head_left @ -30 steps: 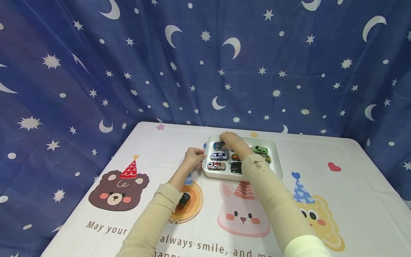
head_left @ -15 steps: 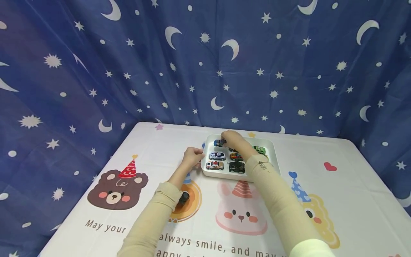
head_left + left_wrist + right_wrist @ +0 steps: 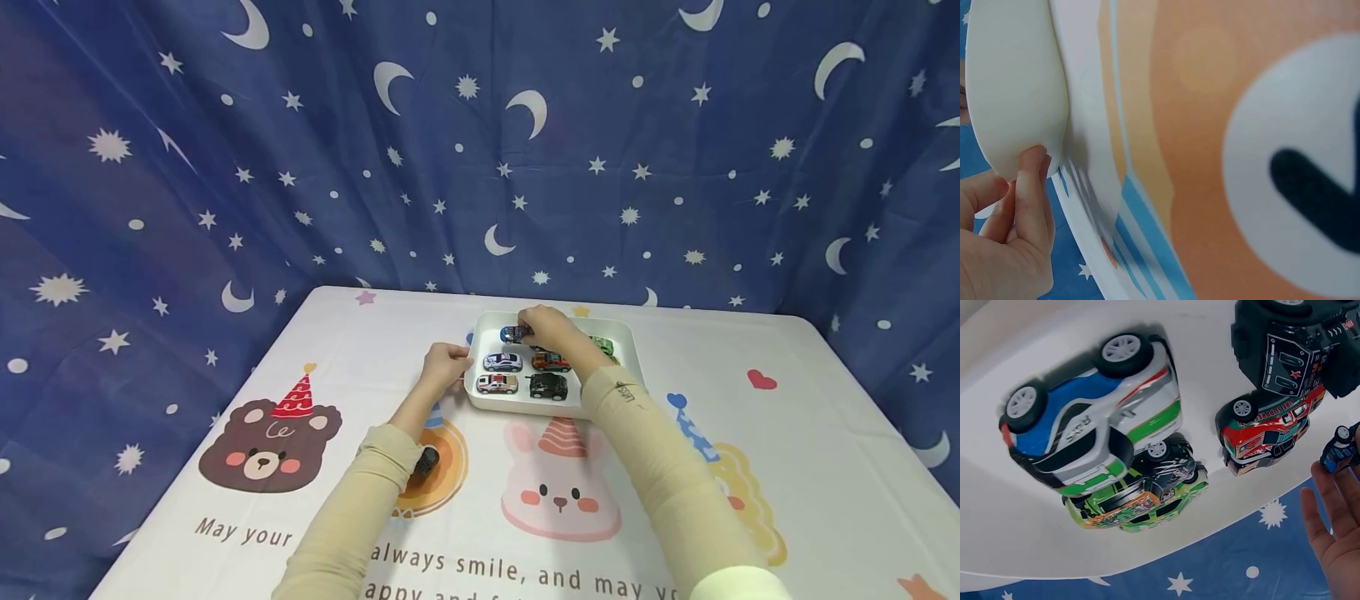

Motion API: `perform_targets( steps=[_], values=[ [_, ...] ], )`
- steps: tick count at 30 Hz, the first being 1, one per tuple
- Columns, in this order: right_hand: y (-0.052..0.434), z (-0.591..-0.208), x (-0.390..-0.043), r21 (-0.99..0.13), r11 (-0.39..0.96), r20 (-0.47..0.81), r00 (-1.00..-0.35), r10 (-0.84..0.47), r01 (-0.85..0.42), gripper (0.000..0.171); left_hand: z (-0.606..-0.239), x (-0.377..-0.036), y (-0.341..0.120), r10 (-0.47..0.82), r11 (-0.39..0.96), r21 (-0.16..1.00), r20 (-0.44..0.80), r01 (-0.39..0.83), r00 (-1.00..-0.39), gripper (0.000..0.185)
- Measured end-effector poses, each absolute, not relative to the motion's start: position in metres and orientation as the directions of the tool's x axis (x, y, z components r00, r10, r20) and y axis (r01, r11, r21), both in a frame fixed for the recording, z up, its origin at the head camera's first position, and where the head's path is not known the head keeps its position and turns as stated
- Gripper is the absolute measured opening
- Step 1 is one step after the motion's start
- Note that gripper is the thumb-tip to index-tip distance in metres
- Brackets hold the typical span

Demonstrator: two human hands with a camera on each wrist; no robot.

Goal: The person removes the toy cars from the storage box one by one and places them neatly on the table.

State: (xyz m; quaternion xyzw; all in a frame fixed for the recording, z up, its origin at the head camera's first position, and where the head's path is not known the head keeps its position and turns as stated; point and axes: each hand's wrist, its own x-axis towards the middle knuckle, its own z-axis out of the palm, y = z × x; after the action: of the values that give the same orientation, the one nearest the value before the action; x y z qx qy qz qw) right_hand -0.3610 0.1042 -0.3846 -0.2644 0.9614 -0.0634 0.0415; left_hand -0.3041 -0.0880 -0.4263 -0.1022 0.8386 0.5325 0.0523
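A white tray holds several toy cars. My right hand reaches into its far left corner and pinches a small blue toy car. In the right wrist view the blue toy car sits at my fingertips. My left hand holds the tray's left rim. The left wrist view shows my curled fingers against the tray's rounded corner. In the tray lie a white-blue car, a white-red car, a black car, a red car and a green car.
A small black car lies on the printed tablecloth beside my left forearm. A blue star-and-moon curtain hangs right behind the table. In the right wrist view a white-blue-green car and a green car lie close together.
The head view drifted slightly. My right forearm shifted and uncovered the red car. Both hands stay at the blue car and the tray rim.
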Motion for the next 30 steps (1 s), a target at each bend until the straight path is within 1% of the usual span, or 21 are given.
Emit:
perform_targets(
  steps=[7, 15, 19, 26, 30],
  values=[
    [0.115, -0.383, -0.355, -0.188, 0.834, 0.033, -0.852, -0.523, -0.52, 0.017, -0.427, -0.306, -0.086, -0.104, 0.403, 0.887, -0.2, -0.225, -0.974, 0.027],
    [0.124, -0.379, -0.348, -0.282, 0.791, 0.059, -0.833, -0.55, -0.543, 0.021, -0.426, -0.306, -0.089, -0.11, 0.406, 0.883, -0.208, -0.235, -0.972, 0.029],
    [0.13, -0.377, -0.344, -0.305, 0.783, 0.086, -0.835, -0.544, -0.542, 0.023, -0.425, -0.306, -0.09, -0.098, 0.407, 0.883, -0.211, -0.232, -0.973, 0.03],
    [0.138, -0.378, -0.332, -0.354, 0.77, 0.115, -0.842, -0.528, -0.531, 0.025, -0.426, -0.308, -0.09, -0.121, 0.415, 0.873, -0.225, -0.255, -0.967, 0.028],
    [0.145, -0.379, -0.326, -0.367, 0.753, 0.133, -0.832, -0.538, -0.546, 0.025, -0.427, -0.309, -0.089, -0.115, 0.419, 0.872, -0.224, -0.252, -0.968, 0.027]
  ],
)
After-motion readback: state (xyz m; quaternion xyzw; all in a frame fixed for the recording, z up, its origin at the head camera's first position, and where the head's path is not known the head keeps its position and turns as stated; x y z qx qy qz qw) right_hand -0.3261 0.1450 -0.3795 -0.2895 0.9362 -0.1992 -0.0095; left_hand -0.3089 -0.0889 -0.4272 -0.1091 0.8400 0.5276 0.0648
